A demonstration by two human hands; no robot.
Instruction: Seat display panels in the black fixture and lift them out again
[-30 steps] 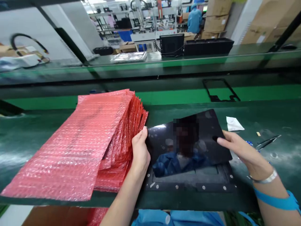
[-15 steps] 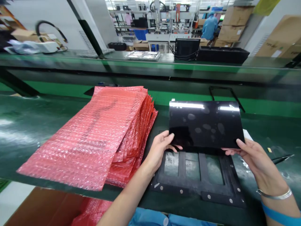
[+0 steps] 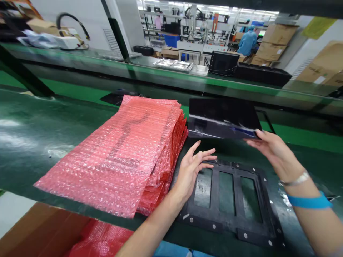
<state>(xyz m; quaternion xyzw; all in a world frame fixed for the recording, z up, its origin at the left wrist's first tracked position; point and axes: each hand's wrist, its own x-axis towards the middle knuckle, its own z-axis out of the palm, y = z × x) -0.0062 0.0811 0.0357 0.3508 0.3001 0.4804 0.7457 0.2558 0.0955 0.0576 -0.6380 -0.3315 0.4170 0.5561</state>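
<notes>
A glossy black flat panel (image 3: 222, 117), like a display screen, is held up above the bench by my right hand (image 3: 276, 151), thumb on top at its near right corner. My left hand (image 3: 194, 166) is open, fingers spread and apart from the panel, over the upper left of a black frame (image 3: 230, 210). That frame lies flat, with three rectangular openings and round metal dots along its rim. Left of it rests a tall stack of red bubble-wrap bags (image 3: 115, 153), its right side close to my left forearm.
The green bench (image 3: 85, 117) runs across, with a raised shelf (image 3: 144, 67) behind. On the shelf stand a black monitor (image 3: 223, 63), a long black box (image 3: 262, 74) and a silver tray (image 3: 173, 65). Below the front edge is a cardboard box (image 3: 40, 228) with red wrap. A person in blue sits far off.
My left hand has let go of the panel and opened. My right hand has lifted the panel up and away, tilting it flatter. The view has shifted, uncovering more of the black frame.
</notes>
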